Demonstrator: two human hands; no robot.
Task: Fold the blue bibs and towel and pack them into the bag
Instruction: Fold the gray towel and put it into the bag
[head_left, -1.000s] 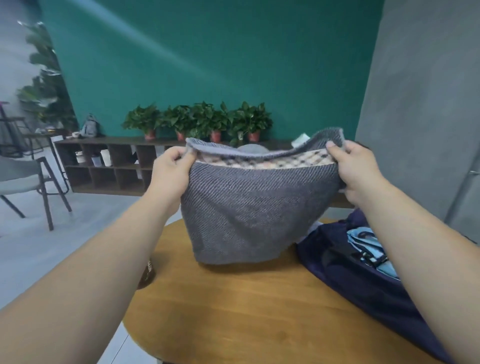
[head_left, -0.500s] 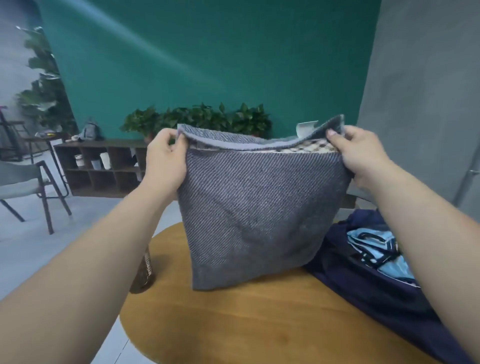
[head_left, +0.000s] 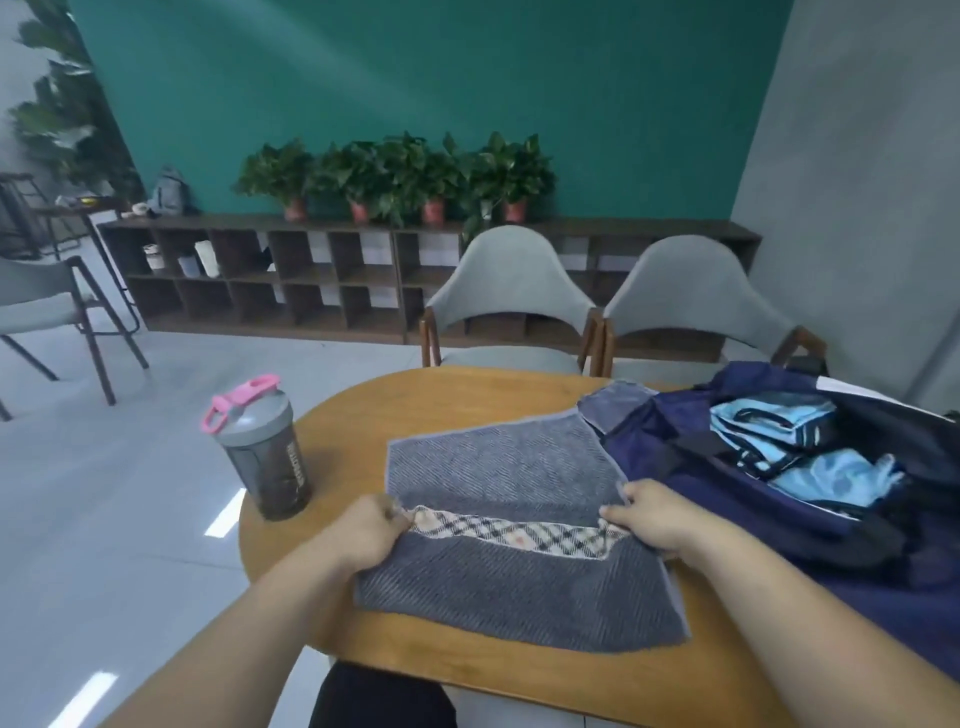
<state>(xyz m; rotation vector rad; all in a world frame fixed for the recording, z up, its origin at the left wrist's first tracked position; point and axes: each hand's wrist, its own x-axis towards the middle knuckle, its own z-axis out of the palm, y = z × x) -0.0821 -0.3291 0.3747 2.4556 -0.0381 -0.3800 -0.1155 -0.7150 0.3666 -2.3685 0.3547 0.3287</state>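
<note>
Left hand (head_left: 371, 530), right hand (head_left: 655, 519) pinch towel (head_left: 498, 462) fold. Risk: corner beyond right hand snags bag (head_left: 670, 447), skews fold.

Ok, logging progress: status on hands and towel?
Left hand and right hand each pinch the towel at its plaid band. Towel flat on the table, far corner at the bag. Blue bibs inside bag. Bottle left of towel, clear.
</note>
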